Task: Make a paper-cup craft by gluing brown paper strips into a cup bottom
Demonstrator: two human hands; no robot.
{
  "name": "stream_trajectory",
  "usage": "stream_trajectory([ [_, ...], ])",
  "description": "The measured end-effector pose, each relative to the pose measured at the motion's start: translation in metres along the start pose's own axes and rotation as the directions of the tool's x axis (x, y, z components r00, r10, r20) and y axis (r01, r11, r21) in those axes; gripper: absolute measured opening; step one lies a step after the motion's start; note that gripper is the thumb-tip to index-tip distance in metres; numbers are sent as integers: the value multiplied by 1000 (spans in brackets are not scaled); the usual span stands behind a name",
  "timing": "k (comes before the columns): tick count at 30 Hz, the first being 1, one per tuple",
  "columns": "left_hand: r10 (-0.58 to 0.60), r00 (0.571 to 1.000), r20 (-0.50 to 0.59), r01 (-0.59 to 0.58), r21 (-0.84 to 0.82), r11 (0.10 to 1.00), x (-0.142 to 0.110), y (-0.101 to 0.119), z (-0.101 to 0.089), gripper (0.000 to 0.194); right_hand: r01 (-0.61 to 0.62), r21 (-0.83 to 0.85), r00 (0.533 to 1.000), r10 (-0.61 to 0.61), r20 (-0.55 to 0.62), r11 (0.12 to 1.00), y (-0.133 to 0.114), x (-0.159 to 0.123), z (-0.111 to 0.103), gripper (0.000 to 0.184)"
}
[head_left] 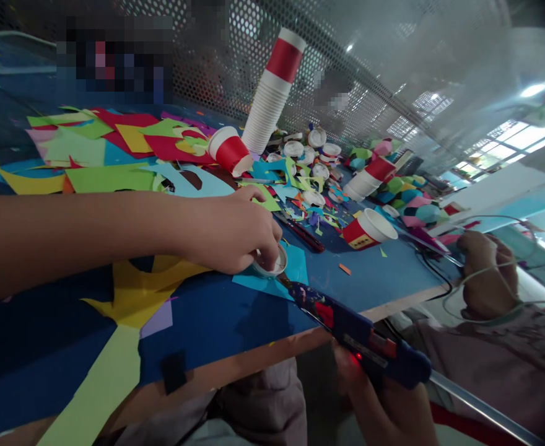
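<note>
My left hand (235, 232) reaches in from the left, its fingers closed on the rim of a small white round piece (275, 263) that looks like a cut-off paper cup bottom. That piece lies on a square of blue paper (295, 266) on the table. In my right hand (384, 396) is a dark blue hot glue gun (347, 325) with a red light on and a clear glue stick out of its back. Its nozzle is at the near edge of the white piece; I cannot tell whether they touch. A dark red-handled tool (307, 235) lies just beyond.
A tall stack of red and white paper cups (267, 93) leans at the back. A single cup (370, 229) lies tipped at the right. Coloured paper sheets (105, 139) and scraps cover the far left. Another person's hand (488, 272) is near a thin cord at the right.
</note>
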State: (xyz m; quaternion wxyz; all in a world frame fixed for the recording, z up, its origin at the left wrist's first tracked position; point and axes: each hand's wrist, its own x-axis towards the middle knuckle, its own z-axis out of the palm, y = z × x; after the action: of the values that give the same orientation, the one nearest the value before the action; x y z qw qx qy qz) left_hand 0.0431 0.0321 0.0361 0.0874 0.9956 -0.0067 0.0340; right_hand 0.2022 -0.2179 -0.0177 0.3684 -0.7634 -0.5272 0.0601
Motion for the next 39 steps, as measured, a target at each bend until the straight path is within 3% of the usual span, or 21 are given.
stream_trajectory([
  [20, 10, 1000, -5, -10, 13, 1000, -1, 1, -1, 44, -55, 40, 998, 54, 14, 998, -5, 2, -1, 32],
  [26, -13, 999, 32, 12, 44, 999, 0, 3, -2, 48, -77, 48, 997, 78, -1, 996, -11, 3, 0, 44],
  [39, 19, 1000, -3, -19, 40, 999, -2, 1, -1, 45, -114, 155, 993, 118, -22, 981, -11, 1, 3, 46],
])
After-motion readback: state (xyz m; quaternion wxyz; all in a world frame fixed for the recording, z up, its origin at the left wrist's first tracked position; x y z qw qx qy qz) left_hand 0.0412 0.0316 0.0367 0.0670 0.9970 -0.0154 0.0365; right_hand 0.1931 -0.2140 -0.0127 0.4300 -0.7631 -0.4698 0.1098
